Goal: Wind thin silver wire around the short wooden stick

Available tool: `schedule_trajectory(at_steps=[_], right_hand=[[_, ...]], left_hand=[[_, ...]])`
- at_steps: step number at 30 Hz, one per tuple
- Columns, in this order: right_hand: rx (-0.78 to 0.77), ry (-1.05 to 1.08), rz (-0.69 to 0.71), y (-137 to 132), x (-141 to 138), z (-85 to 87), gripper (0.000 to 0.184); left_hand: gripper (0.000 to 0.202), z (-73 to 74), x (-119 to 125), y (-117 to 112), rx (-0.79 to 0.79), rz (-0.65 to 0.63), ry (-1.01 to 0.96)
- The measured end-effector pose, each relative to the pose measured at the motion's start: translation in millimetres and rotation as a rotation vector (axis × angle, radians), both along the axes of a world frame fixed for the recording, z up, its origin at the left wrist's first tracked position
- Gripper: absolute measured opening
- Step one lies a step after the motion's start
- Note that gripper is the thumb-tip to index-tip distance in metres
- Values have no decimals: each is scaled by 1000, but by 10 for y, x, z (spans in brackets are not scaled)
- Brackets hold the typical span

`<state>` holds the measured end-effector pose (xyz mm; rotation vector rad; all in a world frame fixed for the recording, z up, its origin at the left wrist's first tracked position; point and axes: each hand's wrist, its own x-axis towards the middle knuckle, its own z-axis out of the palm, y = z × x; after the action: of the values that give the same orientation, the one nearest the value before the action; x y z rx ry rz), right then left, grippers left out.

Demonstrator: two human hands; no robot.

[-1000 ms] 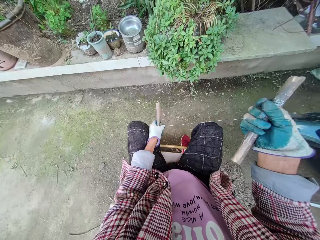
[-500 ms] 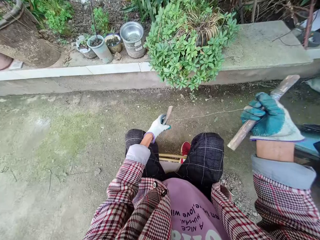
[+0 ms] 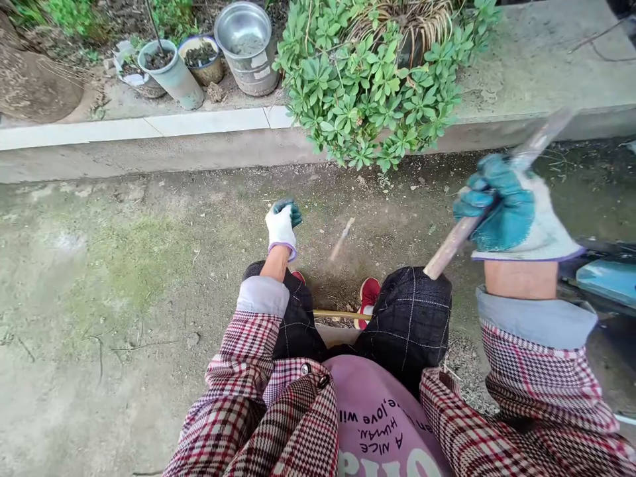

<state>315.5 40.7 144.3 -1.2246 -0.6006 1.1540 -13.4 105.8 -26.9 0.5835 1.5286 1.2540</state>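
My right hand (image 3: 501, 205), in a white and teal work glove, is closed round a thick wooden stick (image 3: 450, 248). The stick slants up to the right and its far end is smeared by motion. A pale band is wrapped round it just beyond my fist. A small wooden stick (image 3: 342, 238), slightly blurred, is out of both hands between my knees and the planter; whether it hangs or touches the ground I cannot tell. My left hand (image 3: 283, 222), gloved alike, is to its left, apart from it. Its fingers are curled together, and anything inside them is hidden.
A raised planter ledge (image 3: 199, 126) runs across the front. On it stand a metal pot (image 3: 246, 53), several small plant pots and a leafy bush (image 3: 368, 86) that overhangs the edge. A blue object (image 3: 609, 278) lies at the right. My knees and red shoes are below.
My left hand has let go of the small stick and moved left and up. My right hand, still gripping the thick stick, has moved left and slightly up.
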Motion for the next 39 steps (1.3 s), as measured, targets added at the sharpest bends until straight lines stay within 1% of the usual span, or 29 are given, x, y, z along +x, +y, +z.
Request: schedule_trajectory(at_steps=[1, 2, 5, 8, 10, 13, 14, 16, 19, 20, 22, 24, 26, 28, 30, 32, 34, 36, 38, 39], right_hand=[[-33, 9, 10, -1, -45, -58, 37], [-67, 22, 10, -5, -99, -119, 38], [-128, 15, -11, -32, -276, -292, 29], [-89, -29, 1, -64, -434, -421, 29], [-65, -57, 60, -94, -548, -501, 33], [-22, -105, 173, -158, -759, -636, 40], [-15, -141, 202, -180, -831, -678, 40], [1, -200, 218, -210, -946, -737, 40], [34, -244, 250, -194, -981, -715, 39], [55, -263, 272, -172, -955, -678, 38], [112, -330, 316, -121, -876, -581, 35], [153, -413, 358, -78, -805, -500, 32], [154, -453, 418, -58, -773, -481, 28], [111, -453, 493, -51, -777, -545, 25], [41, -430, 550, -37, -792, -673, 23], [-30, -387, 573, 6, -802, -824, 25], [-69, -326, 556, 85, -811, -962, 28], [-77, -269, 526, 188, -839, -1076, 33], [-89, -219, 525, 284, -906, -1169, 35], [-102, -200, 537, 321, -955, -1210, 34]], left_hand=[[16, 32, 9, -20, -26, -12, -26], [14, 64, 35, -56, -45, -65, -47], [11, 174, 185, -236, -94, -331, -77], [8, 332, 369, -461, -112, -529, -105], [12, 455, 504, -606, -78, -634, -132], [17, 597, 753, -790, 81, -785, -129], [18, 625, 843, -839, 108, -811, -115], [18, 662, 1004, -911, 80, -796, -108], [18, 756, 1107, -951, 2, -706, -200], [19, 813, 1093, -947, -14, -677, -213], [23, 956, 1006, -920, -6, -673, -164], [29, 1096, 876, -884, -3, -715, -125], [32, 1178, 740, -848, -1, -741, -125], [35, 1178, 614, -806, -7, -749, -130], [37, 1114, 487, -745, -18, -748, -150], [37, 1024, 353, -666, -36, -720, -177], [36, 937, 228, -580, -70, -695, -183], [36, 854, 144, -500, -119, -701, -177], [37, 761, 126, -429, -154, -679, -178], [38, 705, 143, -394, -153, -633, -192]])
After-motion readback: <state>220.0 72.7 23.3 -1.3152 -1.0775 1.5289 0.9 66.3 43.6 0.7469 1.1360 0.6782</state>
